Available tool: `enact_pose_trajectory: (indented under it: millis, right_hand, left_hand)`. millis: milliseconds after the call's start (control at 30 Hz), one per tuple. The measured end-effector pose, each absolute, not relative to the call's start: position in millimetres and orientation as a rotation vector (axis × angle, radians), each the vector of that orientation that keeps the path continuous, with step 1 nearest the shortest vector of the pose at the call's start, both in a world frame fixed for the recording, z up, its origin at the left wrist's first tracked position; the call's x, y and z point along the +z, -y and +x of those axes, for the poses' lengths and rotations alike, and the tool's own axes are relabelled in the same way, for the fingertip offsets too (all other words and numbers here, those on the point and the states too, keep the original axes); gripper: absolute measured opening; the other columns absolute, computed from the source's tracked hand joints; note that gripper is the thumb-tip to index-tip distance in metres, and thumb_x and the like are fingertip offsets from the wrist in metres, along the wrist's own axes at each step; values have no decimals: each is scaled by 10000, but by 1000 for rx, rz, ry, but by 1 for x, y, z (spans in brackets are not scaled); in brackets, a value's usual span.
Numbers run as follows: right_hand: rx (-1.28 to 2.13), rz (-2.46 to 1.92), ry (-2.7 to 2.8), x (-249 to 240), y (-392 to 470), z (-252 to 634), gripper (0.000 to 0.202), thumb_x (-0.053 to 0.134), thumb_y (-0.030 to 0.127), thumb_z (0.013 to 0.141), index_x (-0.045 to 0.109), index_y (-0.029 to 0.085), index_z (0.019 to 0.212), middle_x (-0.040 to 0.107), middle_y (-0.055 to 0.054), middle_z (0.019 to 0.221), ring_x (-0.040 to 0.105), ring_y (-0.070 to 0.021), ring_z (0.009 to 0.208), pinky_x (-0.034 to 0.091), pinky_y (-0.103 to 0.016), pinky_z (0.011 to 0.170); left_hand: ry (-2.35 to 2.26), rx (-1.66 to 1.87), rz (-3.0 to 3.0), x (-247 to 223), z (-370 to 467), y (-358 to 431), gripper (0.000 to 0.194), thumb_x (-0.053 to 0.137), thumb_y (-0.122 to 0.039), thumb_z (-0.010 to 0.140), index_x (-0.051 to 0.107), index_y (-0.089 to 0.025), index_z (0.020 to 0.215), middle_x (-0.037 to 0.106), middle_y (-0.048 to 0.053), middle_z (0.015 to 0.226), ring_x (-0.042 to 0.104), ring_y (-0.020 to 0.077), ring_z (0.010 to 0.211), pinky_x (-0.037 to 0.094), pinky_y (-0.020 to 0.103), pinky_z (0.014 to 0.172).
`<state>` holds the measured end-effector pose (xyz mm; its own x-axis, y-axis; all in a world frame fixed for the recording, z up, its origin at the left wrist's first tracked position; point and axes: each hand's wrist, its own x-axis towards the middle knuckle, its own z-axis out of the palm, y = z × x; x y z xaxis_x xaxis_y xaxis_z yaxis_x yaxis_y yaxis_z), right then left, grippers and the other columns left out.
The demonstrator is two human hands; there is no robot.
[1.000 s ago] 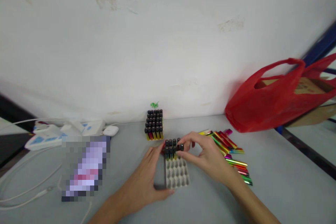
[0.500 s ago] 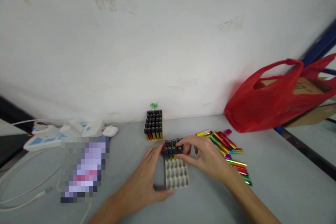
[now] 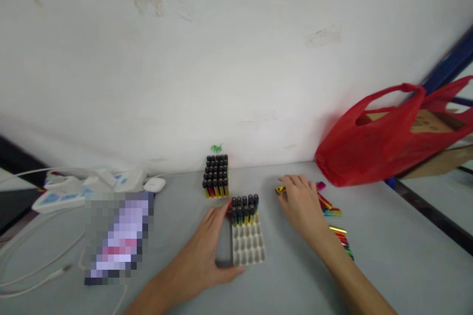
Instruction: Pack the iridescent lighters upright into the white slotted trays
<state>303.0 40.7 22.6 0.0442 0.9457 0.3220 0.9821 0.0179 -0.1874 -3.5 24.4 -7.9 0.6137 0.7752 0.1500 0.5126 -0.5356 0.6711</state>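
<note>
A pale tray (image 3: 250, 244) with rows of hollows stands in front of me, its two far rows filled with upright black-topped sticks (image 3: 244, 209). My left hand (image 3: 209, 243) is spread along the tray's left side, fingertips at its far corner and thumb by its near edge. My right hand (image 3: 300, 202) lies over a pile of shiny coloured sticks (image 3: 325, 201) to the right, fingers bent down near a yellow one; whether it grips any cannot be made out. Behind the tray, a full block of black-topped sticks (image 3: 216, 174) stands by the wall.
A red plastic bag (image 3: 373, 142) holding a cardboard box stands at the right by the wall. On the left are a white power strip (image 3: 129, 180) with cables, a white rounded device (image 3: 154, 184) and a blurred-out phone-like object (image 3: 121, 236). A green scrap (image 3: 216, 148) is against the wall.
My right hand has moved off the tray to the right, onto the coloured sticks. The sticks in the tray's second row now show uncovered. My left hand has stayed in place.
</note>
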Motion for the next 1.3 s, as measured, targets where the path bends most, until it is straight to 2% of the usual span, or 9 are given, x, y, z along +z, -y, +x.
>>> enact_pose_trajectory:
  millis: [200, 367, 467, 567, 700, 833, 1067, 1300]
  right_hand:
    - [-223, -1997, 2128, 17, -40, 300, 332, 553, -57, 1015, 784, 152, 1132, 803, -172, 1149, 647, -371, 1150, 341, -527, 1029]
    - [-250, -1905, 2217, 14, -47, 296, 320, 580, -10, 1065, 778, 206, 1192, 763, -130, 1197, 617, -333, 1158, 348, -484, 1010]
    - [-272, -1874, 2217, 9, -49, 295, 278, 614, 67, 1093, 766, 223, 1267, 733, -140, 1240, 586, -337, 1163, 371, -457, 973]
    - [-294, -1859, 2218, 5, -49, 293, 224, 633, 119, 1106, 771, 238, 1237, 714, -135, 1235, 571, -334, 1139, 395, -429, 942]
    - [-353, -1923, 2167, 3, -47, 294, 282, 618, 67, 1080, 744, 200, 1293, 700, -177, 1304, 564, -365, 1158, 397, -463, 955]
    - [-369, -1979, 2155, 4, -46, 300, 320, 548, 9, 1066, 747, 176, 1252, 720, -203, 1226, 573, -395, 1135, 386, -504, 949]
    - [-228, -1941, 2116, 3, -51, 301, 179, 592, 75, 1098, 720, 184, 1161, 733, -167, 1154, 611, -385, 1127, 408, -498, 946]
    - [63, -1751, 1979, 9, -50, 295, 89, 652, 126, 1086, 677, 211, 1097, 771, -124, 1132, 663, -367, 1119, 410, -548, 1051]
  left_hand:
    - [-1029, 583, 2254, -8, -4, -26, 1370, 974, -287, 820, 34, -351, 1815, 343, 191, 1823, 346, 478, 1691, 320, 725, 1379]
    - [-1032, 603, 2248, -8, -4, -25, 1356, 976, -282, 811, 73, -341, 1822, 363, 182, 1822, 359, 473, 1688, 336, 710, 1378]
    - [-1031, 608, 2240, -8, -3, -25, 1356, 979, -278, 798, 93, -335, 1823, 351, 181, 1833, 367, 479, 1684, 333, 709, 1379]
    - [-1023, 613, 2246, -8, -3, -25, 1344, 970, -285, 813, 84, -350, 1821, 330, 168, 1847, 354, 467, 1693, 325, 707, 1383]
    - [-1025, 607, 2245, -7, -3, -26, 1352, 976, -299, 811, 78, -343, 1821, 340, 172, 1842, 364, 462, 1688, 332, 702, 1382]
    - [-1030, 594, 2261, -7, -3, -25, 1371, 984, -289, 805, 60, -335, 1817, 343, 188, 1831, 351, 461, 1693, 325, 704, 1384]
    - [-1039, 572, 2257, -6, -3, -25, 1376, 977, -279, 814, 34, -351, 1814, 357, 194, 1814, 346, 468, 1694, 321, 732, 1375]
    - [-1034, 582, 2251, -6, -2, -26, 1364, 974, -276, 810, 55, -338, 1815, 334, 201, 1831, 352, 465, 1692, 321, 715, 1382]
